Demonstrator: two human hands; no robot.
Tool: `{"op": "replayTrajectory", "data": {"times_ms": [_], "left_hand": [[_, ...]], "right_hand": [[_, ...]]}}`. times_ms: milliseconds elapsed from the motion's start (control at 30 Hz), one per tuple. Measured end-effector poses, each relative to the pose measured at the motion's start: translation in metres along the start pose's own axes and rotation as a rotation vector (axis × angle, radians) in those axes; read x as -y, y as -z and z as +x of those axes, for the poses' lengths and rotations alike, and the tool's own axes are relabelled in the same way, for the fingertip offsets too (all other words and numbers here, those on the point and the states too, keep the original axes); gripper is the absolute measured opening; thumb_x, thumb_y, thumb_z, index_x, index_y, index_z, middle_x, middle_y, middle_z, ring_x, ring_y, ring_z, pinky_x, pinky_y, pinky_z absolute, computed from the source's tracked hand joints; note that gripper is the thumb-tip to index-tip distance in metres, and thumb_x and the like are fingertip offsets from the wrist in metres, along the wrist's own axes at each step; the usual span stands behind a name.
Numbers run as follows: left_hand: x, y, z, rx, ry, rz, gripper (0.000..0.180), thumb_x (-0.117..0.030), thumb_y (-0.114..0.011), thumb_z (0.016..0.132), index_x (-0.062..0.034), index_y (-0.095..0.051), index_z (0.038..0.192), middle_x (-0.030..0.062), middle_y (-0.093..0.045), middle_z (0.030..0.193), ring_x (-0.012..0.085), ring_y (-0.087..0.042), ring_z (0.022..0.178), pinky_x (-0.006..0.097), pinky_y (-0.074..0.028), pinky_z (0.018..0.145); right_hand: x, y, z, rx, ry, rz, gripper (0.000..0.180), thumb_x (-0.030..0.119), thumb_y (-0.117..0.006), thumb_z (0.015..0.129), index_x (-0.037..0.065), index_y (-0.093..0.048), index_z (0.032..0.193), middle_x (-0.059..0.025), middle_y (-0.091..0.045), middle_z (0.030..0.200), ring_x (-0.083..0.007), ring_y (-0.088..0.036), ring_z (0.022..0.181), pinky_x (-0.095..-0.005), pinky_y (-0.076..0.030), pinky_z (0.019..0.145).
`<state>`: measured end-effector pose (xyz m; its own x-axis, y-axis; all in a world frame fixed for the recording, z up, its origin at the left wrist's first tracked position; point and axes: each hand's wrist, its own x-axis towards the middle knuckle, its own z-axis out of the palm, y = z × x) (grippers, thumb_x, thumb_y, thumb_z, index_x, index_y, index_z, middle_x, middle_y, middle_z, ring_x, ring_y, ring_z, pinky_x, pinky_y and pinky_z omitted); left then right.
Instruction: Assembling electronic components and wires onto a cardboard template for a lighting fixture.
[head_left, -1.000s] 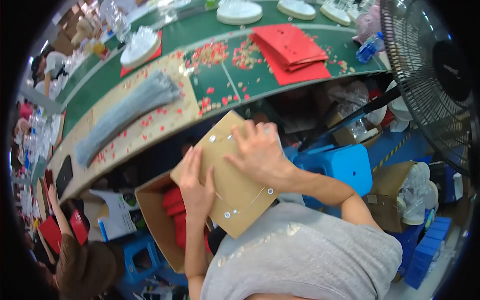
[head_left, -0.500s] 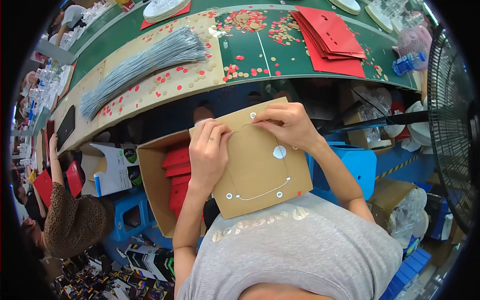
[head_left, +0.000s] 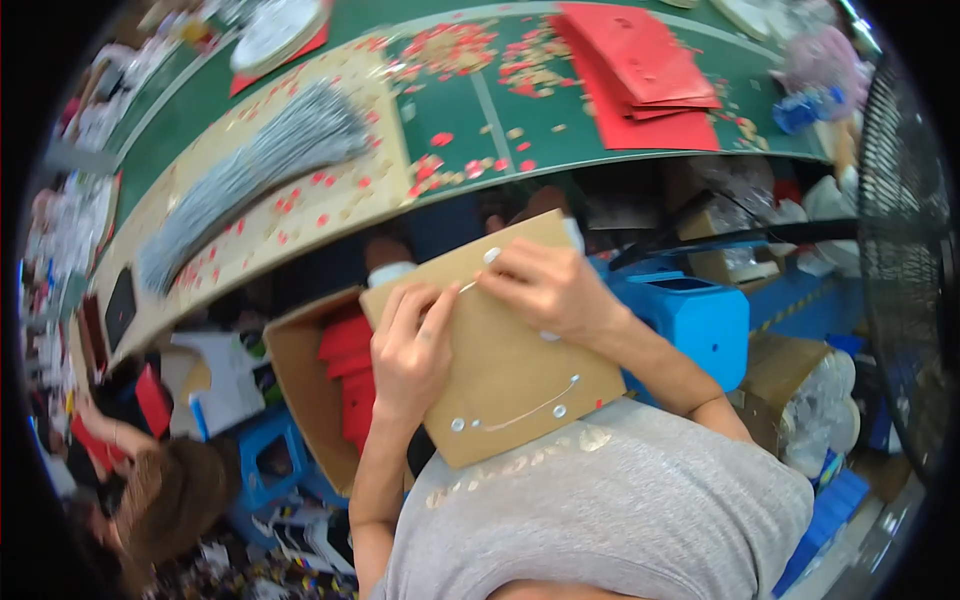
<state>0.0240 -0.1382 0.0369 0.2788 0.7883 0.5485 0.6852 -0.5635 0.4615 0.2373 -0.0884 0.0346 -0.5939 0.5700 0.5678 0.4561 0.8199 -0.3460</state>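
- Far left of the kraft cardboard panel (head_left: 500,365): a co-worker in a brown top (head_left: 175,490), seen bent over, well apart from it.
- Above and left of the panel: a bundle of grey wires (head_left: 250,185), lying on a tan sheet (head_left: 385,165) strewn with small red and tan discs.
- Just left of the panel: an open carton (head_left: 298,375) containing red folded pieces (head_left: 350,385).
- At the panel's upper left: the left hand (head_left: 412,345), fingers drawn together, the fingertips pinching a pale upper strand (head_left: 467,288).
- Centre: the panel itself, tilted between the hands, its lower edge against the grey shirt (head_left: 600,490). A lower strand (head_left: 530,410) bows across its lower part between two small end tabs, near two round pale washers (head_left: 559,411). This strand appears done; the upper one, handled at both hands' fingertips, appears unfinished. Whether its ends are fastened cannot be told.
- At the panel's upper right: the right hand (head_left: 550,290), thumb and fingers closed in a pinch on the same strand, beside a round white disc (head_left: 491,256); blur hides which fingertips meet.
- Above and right of the panel: a stack of red sheets (head_left: 640,80) on the green tabletop (head_left: 560,135).
- Right of the panel: a blue stool (head_left: 690,325).
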Motion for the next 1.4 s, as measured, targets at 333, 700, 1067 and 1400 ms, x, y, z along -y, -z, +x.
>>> {"op": "replayTrajectory", "data": {"times_ms": [333,700,1067,1400], "left_hand": [[-0.012,-0.004,-0.006,0.003,-0.013,0.044,0.042,0.017,-0.069,0.075,-0.0027,-0.07,0.112,0.0141,-0.065,0.093,0.0362,-0.066,0.085,0.042,-0.057,0.075],[-0.001,0.02,0.04,0.412,-0.254,0.115,0.023,0.001,-0.065,0.069,0.0036,-0.057,0.091,0.0153,-0.052,0.088,0.0348,-0.059,0.087,0.043,-0.049,0.063],[0.01,0.014,0.045,0.532,-0.387,0.155,0.013,-0.005,-0.061,0.069,0.0019,-0.054,0.078,0.0131,-0.047,0.075,0.0303,-0.053,0.073,0.041,-0.043,0.063],[-0.03,-0.018,0.017,0.36,-0.133,0.417,0.011,-0.001,-0.057,0.074,0.0075,-0.06,0.081,0.014,-0.05,0.071,0.0311,-0.054,0.066,0.041,-0.043,0.057]], "right_hand": [[0.0,-0.014,-0.008,-0.064,0.022,0.148,0.011,0.013,-0.065,0.079,0.006,-0.066,0.088,-0.0054,-0.059,0.084,-0.0214,-0.065,0.077,-0.0339,-0.055,0.055],[-0.002,-0.01,0.001,-0.075,-0.073,0.27,0.009,0.009,-0.073,0.074,0.006,-0.07,0.082,-0.0022,-0.062,0.08,-0.0195,-0.065,0.072,-0.0334,-0.051,0.053],[0.005,-0.008,0.001,-0.057,-0.31,0.409,0.004,0.008,-0.071,0.08,0.005,-0.07,0.083,-0.0045,-0.064,0.084,-0.0264,-0.066,0.072,-0.0401,-0.052,0.06],[-0.028,0.012,0.042,0.367,-0.14,0.429,0.006,0.009,-0.069,0.079,0.004,-0.067,0.078,-0.0071,-0.062,0.078,-0.0306,-0.063,0.07,-0.0435,-0.047,0.059]]}}
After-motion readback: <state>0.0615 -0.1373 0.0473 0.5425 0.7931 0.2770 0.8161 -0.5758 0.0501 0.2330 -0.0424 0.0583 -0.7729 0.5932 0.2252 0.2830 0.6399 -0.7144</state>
